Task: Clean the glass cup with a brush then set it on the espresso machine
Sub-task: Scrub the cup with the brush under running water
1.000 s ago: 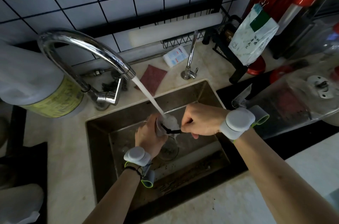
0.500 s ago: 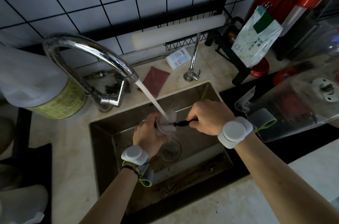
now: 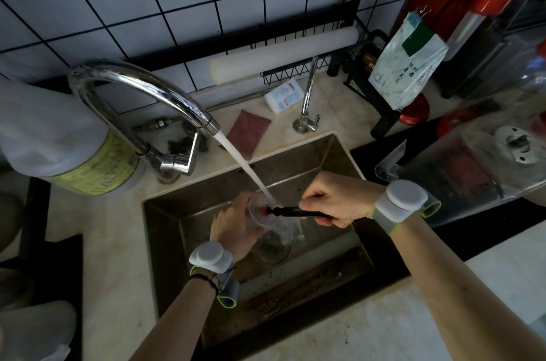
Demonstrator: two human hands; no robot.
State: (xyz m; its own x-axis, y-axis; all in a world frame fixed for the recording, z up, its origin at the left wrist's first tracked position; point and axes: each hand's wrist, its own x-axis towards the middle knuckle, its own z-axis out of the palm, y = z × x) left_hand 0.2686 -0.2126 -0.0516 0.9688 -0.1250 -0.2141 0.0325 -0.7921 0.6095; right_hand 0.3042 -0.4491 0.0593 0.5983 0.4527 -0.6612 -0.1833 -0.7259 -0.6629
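Over the steel sink (image 3: 334, 153), my left hand (image 3: 233, 227) holds a small clear glass cup (image 3: 258, 213) tilted on its side, mouth toward the right. Water from the chrome tap (image 3: 141, 85) pours onto the cup's rim and spills off below it. My right hand (image 3: 336, 204) grips the black handle of a thin brush (image 3: 295, 212). The brush lies level, with its reddish tip inside the cup's mouth. Both wrists wear grey bands. A red and dark machine (image 3: 472, 6), blurred, stands at the far right.
A large white jug with a yellow label (image 3: 68, 142) stands left of the tap. Behind the sink lie a dark red scouring pad (image 3: 248, 133), a white packet (image 3: 283, 96) and a small second tap (image 3: 307, 100). A clear blender jug (image 3: 472, 165) lies right of the sink.
The brush has been drawn out to the right, so more of its handle shows and only the tip stays in the cup. The camera has tilted down a little.
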